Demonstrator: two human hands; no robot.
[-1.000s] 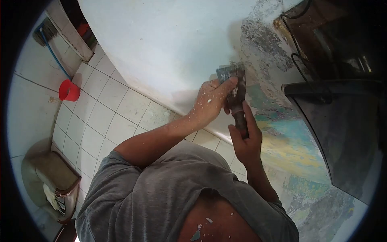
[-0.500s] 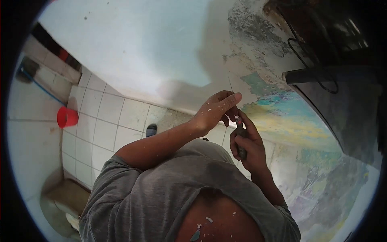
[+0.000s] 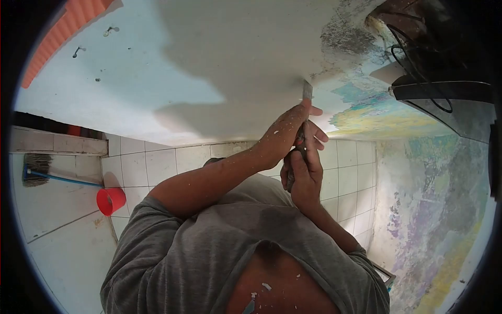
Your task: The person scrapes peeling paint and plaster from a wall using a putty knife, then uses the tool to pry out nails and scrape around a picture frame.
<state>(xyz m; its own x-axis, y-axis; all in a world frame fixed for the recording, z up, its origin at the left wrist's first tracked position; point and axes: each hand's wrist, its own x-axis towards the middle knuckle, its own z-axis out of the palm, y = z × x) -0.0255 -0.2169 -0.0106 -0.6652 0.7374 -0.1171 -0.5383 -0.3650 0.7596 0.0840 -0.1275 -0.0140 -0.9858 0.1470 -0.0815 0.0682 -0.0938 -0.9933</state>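
A scraper with a flat metal blade (image 3: pixel 307 90) and a dark handle reaches up to the pale painted wall (image 3: pixel 251 78), its tip at the wall surface. My right hand (image 3: pixel 307 178) is wrapped round the handle low down. My left hand (image 3: pixel 285 131), flecked with white paint chips, closes round the lower blade just above it, some fingertips showing past the right side. The left fingers are partly hidden behind the back of the hand. Right of the blade, the wall shows peeled patches (image 3: pixel 361 104) of turquoise and yellow, with a grey rough patch (image 3: pixel 345 39) higher up.
A dark appliance (image 3: pixel 444 89) with a hanging black cable (image 3: pixel 405 57) juts out at the upper right. Hooks (image 3: pixel 78 51) stick out of the wall at upper left. On the left are a red bucket (image 3: pixel 111 201) and a blue-handled broom (image 3: pixel 65 178) by the tiled floor (image 3: pixel 159 162).
The scraper has risen to the wall, its blade now showing broad side. My left hand has gone from raised beside the blade to closed on it. The view has shifted.
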